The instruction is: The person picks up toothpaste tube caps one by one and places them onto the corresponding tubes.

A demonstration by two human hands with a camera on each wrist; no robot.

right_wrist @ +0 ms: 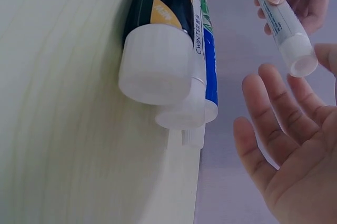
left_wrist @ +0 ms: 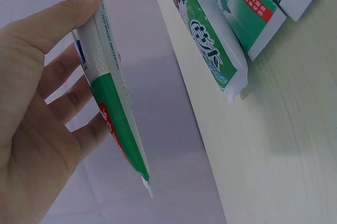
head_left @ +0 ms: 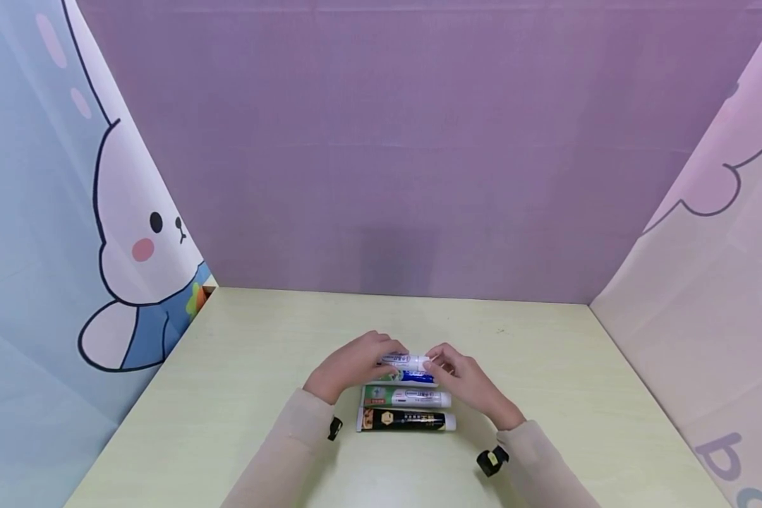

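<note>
A white and green toothpaste tube (left_wrist: 118, 108) is raised over the table, cap towards the right. My left hand (head_left: 358, 360) holds its body, thumb on one side and fingers behind. My right hand (right_wrist: 300, 150) is at the white cap (right_wrist: 297, 55), thumb and forefinger tips on opposite sides of it and the other fingers spread. Below, in a row, lie a blue and green toothpaste tube (head_left: 413, 376), a green and white toothpaste tube (head_left: 413, 397) and a black toothpaste tube (head_left: 413, 420). Their caps all face right.
The pale wooden table (head_left: 260, 339) meets a purple backdrop (head_left: 381, 141) behind the hands. Printed curtains (head_left: 25, 296) stand at the left side, with another printed curtain (head_left: 724, 303) at the right. Black wrist straps (head_left: 492, 461) hang by the sleeves.
</note>
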